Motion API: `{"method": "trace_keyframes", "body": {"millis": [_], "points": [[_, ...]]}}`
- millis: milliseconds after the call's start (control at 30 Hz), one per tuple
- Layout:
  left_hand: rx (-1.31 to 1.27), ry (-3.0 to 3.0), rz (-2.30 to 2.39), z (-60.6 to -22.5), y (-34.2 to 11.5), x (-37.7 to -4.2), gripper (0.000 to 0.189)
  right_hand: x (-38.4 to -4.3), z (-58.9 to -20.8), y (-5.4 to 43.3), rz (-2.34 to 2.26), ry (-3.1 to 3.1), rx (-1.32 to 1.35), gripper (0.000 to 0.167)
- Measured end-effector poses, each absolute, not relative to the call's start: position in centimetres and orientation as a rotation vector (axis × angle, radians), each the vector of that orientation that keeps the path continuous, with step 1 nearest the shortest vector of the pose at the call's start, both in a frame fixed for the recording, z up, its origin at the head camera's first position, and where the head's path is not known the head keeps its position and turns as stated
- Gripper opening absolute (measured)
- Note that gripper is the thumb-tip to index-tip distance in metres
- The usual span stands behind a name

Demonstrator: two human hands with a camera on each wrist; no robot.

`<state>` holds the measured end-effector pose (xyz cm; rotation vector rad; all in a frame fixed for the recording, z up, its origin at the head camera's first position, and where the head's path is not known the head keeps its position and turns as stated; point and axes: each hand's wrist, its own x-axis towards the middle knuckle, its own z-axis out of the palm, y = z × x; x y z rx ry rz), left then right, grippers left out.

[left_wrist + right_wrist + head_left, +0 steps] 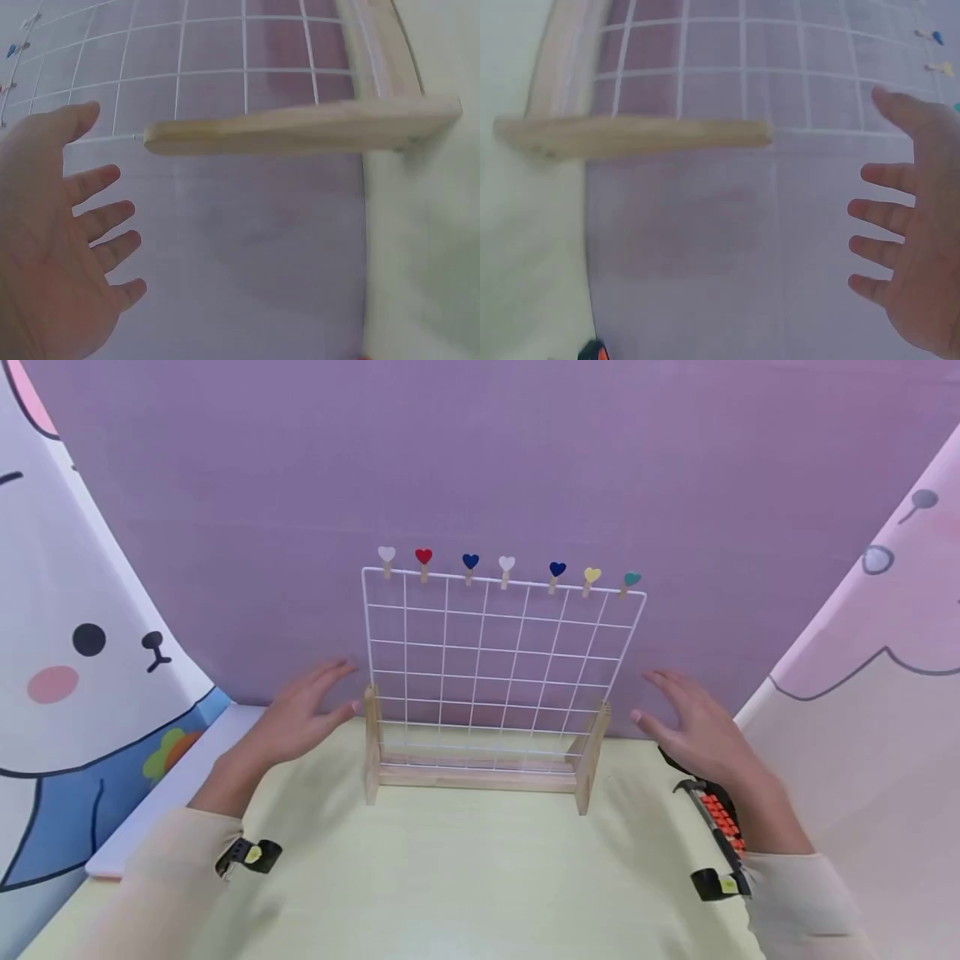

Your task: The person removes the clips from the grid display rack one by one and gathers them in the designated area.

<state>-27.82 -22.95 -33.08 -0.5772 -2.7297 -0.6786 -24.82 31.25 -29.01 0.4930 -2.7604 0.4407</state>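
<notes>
White wire grid panel (477,677): upright in wooden stand (480,779), stand's long axis left-to-right; seven heart clothespins (507,565) atop panel, pointing up. Left hand (302,718), right hand (699,727): either side of stand, fingers spread, empty.

Partly out of sight at edges and behind arms.
Cannot see all of the black item with bright orange blocks (722,817), half behind the right forearm (772,814), nor of the flat white slab (183,781) behind the cream left sleeve (165,868); lose the white metal wire grid (180,73) past the left-wrist view's top edge, the left hand (52,255) past its left edge, the right hand (934,247) past the right-wrist view's right edge; find the pale wooden upright (652,136) blurred there; cannot identify the tiny red speck (365,358) at the left-wrist view's bottom.
</notes>
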Motion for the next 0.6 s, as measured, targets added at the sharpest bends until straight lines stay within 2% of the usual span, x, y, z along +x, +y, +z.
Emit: {"method": "trace_keyframes", "body": {"millis": [333,600], "points": [[-0.501,-2.537,-1.259,-35.8,-21.8,-29.1,0.056,-24.9,-28.3,28.7,0.748,-2.585,0.502,0.051],[-0.398,-2.330,-1.581,-37.9,-20.1,-29.9,0.048,-25.1,-27.7,25.9,0.894,-2.488,0.562,0.042]]}}
